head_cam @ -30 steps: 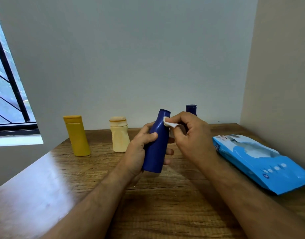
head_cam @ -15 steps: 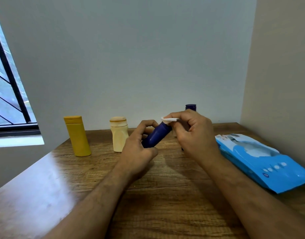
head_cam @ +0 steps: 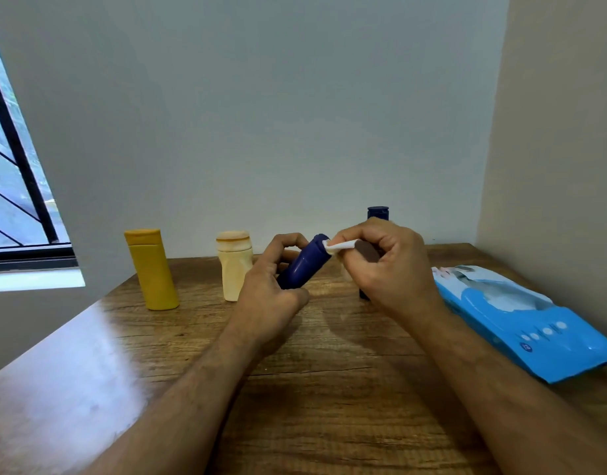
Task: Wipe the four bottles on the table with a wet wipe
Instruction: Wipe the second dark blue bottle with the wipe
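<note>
Above the wooden table (head_cam: 329, 389), the left hand (head_cam: 268, 296) grips a tilted dark blue bottle (head_cam: 304, 264) while the right hand (head_cam: 387, 265) pinches a white wet wipe (head_cam: 340, 245) against its cap. The blue wipe pack (head_cam: 521, 317) at right carries no legible writing.

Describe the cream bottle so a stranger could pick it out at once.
Start at the window on the left and follow the back edge of the wooden table rightward. Past the tall yellow bottle stands the cream bottle: shorter, pale, waisted, with a rounded cap.
</note>
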`<action>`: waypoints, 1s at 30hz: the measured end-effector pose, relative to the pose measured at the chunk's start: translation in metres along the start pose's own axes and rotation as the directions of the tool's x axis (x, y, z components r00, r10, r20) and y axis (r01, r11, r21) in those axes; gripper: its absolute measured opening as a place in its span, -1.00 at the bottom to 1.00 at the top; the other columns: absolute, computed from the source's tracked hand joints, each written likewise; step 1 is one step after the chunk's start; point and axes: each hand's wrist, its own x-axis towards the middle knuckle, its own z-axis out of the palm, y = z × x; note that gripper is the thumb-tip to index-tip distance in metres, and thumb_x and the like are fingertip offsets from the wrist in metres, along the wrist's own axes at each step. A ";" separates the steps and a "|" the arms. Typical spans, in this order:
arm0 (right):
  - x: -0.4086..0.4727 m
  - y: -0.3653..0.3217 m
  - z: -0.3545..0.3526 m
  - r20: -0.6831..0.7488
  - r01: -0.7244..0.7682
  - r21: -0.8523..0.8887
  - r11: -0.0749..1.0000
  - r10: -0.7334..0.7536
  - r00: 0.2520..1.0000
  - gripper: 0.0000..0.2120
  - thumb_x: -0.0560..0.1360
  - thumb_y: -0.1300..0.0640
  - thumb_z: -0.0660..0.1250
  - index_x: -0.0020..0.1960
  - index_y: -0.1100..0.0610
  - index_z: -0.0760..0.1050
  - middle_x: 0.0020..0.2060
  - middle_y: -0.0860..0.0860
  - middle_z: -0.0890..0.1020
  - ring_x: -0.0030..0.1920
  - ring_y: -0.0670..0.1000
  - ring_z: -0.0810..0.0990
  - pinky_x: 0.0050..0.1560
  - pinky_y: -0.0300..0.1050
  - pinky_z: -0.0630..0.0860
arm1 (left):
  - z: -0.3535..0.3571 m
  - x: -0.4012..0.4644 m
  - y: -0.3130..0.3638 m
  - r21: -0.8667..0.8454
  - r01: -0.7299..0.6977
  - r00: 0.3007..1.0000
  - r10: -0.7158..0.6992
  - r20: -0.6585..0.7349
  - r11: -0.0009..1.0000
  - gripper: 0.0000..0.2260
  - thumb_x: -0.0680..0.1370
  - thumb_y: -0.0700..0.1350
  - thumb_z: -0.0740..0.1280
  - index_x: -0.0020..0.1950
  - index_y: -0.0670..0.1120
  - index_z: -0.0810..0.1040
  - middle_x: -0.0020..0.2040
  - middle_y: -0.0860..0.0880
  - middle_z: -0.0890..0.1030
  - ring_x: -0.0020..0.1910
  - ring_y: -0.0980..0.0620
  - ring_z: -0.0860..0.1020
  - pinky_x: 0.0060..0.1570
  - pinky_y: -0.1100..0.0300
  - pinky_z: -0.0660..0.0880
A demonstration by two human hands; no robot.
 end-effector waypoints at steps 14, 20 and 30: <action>0.000 -0.004 0.006 -0.043 0.007 -0.040 0.999 -0.009 0.999 -0.82 0.48 0.24 0.42 0.03 0.03 0.66 -0.12 -0.16 0.66 -0.05 -0.20 0.59 -0.12 -0.49 0.45 | 0.001 0.000 0.002 -0.188 0.089 0.996 -0.082 0.043 0.978 -0.38 0.25 -0.32 0.40 0.16 0.25 0.48 0.14 -0.19 0.58 0.07 -0.17 0.59 -0.11 0.27 0.58; 0.001 -0.004 0.004 -0.060 -0.030 -0.015 0.999 0.029 0.998 -0.84 0.51 0.19 0.41 0.03 -0.01 0.65 -0.14 -0.28 0.61 -0.03 -0.25 0.58 -0.13 -0.47 0.50 | -0.001 0.001 0.003 -0.344 0.139 0.990 -0.129 0.051 0.929 -0.34 0.28 -0.43 0.38 0.28 0.08 0.49 0.06 -0.17 0.68 -0.03 -0.02 0.66 0.07 0.02 0.56; 0.000 -0.004 0.006 -0.141 0.063 -0.085 0.994 -0.075 0.987 -0.82 0.49 0.28 0.41 0.04 0.07 0.65 -0.11 -0.14 0.64 -0.02 -0.21 0.59 -0.07 -0.49 0.47 | 0.002 0.003 -0.001 -0.513 0.211 0.977 -0.168 0.129 0.832 -0.46 0.38 -0.26 0.45 0.33 0.08 0.52 0.14 -0.20 0.65 0.00 -0.17 0.67 0.06 -0.15 0.60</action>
